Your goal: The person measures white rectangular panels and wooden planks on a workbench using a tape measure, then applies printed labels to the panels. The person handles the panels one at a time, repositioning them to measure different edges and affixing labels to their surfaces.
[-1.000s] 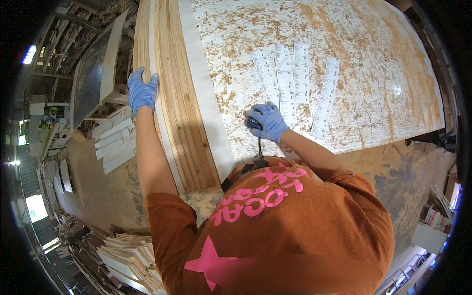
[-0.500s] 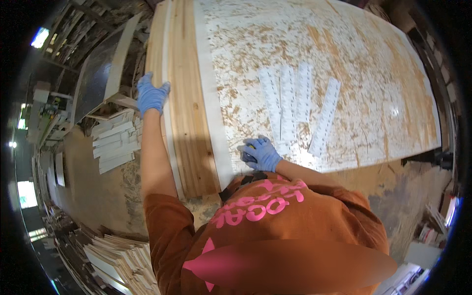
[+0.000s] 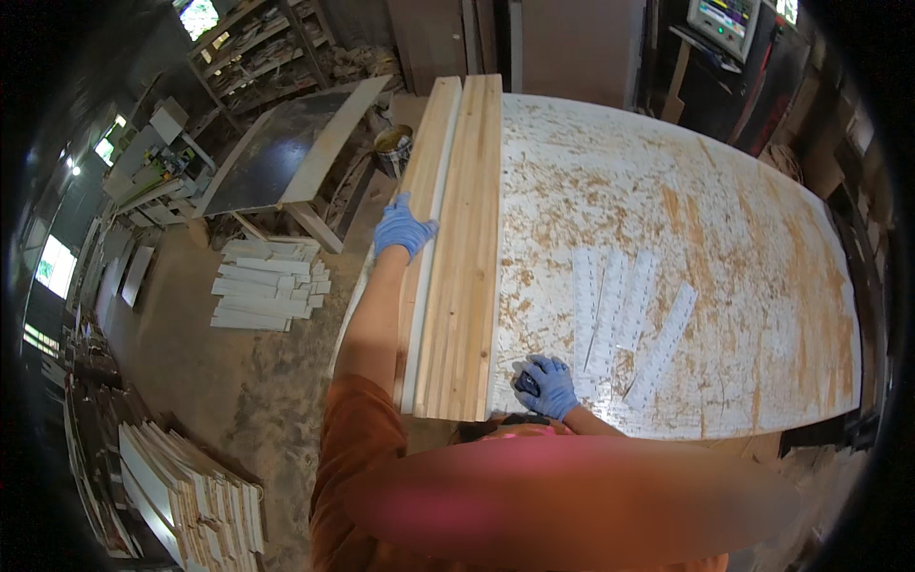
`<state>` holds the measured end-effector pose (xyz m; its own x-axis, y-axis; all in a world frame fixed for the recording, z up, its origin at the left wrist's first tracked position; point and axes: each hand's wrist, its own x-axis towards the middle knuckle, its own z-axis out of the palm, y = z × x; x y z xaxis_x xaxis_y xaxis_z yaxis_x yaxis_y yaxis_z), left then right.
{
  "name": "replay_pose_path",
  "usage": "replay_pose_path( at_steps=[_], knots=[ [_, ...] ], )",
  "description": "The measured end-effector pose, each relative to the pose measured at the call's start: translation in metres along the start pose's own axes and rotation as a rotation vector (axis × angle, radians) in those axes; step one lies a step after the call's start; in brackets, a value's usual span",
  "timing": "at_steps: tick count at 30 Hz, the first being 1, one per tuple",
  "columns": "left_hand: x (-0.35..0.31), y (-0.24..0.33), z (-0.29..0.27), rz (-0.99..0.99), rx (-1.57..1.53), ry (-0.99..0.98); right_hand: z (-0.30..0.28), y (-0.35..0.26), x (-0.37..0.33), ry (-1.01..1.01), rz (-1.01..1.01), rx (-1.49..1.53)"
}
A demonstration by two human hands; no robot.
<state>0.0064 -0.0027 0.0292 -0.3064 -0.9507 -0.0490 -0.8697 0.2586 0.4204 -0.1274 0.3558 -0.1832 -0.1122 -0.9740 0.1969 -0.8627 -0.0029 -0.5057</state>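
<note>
Long wooden boards (image 3: 462, 276) lie side by side at the left of a white, scuffed worktable (image 3: 753, 315). A white strip (image 3: 429, 286) shows between the left board and those right of it. My left hand (image 3: 405, 229), blue-gloved, spans the leftmost board (image 3: 434, 133), thumb at its inner edge and fingers over its outer side. My right hand (image 3: 551, 383), also gloved, rests on the table close to the boards' near end. Its fingers curl round a small dark object (image 3: 526, 383), mostly hidden. Right of that hand lie several white strips with printed marks (image 3: 658, 348).
White slats (image 3: 272, 286) lie piled on the floor at left, with stacked panels (image 3: 195, 496) nearer me. Beyond stand a dark-topped table (image 3: 276, 157) and a bucket (image 3: 393, 151). A machine with a screen (image 3: 724, 27) stands at the far right.
My view has tilted up and shifted left, so more of the far room shows. Both hands keep about the same places on the board and table. The boards' white right side is barely visible now.
</note>
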Motion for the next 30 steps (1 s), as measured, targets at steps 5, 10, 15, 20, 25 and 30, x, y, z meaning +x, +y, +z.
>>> replay_pose_path(
  at_steps=[5, 10, 15, 20, 25, 30],
  knots=[
    [-0.006, -0.009, -0.020, -0.055, -0.049, -0.076, 0.008, -0.013, -0.002, 0.042, 0.139, 0.043],
    [0.020, -0.063, -0.026, 0.017, -0.110, -0.062, 0.025, -0.024, -0.003, 0.171, 0.225, -0.011],
    [0.048, -0.140, -0.025, 0.036, -0.253, -0.064, 0.038, -0.039, 0.000, 0.375, 0.255, -0.032],
    [0.058, -0.191, -0.021, 0.051, -0.546, -0.226, 0.049, -0.032, -0.003, 0.409, 0.356, -0.094],
    [0.090, -0.271, 0.016, 0.059, -0.648, -0.232, 0.058, -0.036, 0.004, 0.384, 0.454, -0.101],
    [0.090, -0.309, 0.057, 0.041, -0.694, -0.239, 0.058, -0.039, 0.006, 0.362, 0.487, -0.109]
  ],
)
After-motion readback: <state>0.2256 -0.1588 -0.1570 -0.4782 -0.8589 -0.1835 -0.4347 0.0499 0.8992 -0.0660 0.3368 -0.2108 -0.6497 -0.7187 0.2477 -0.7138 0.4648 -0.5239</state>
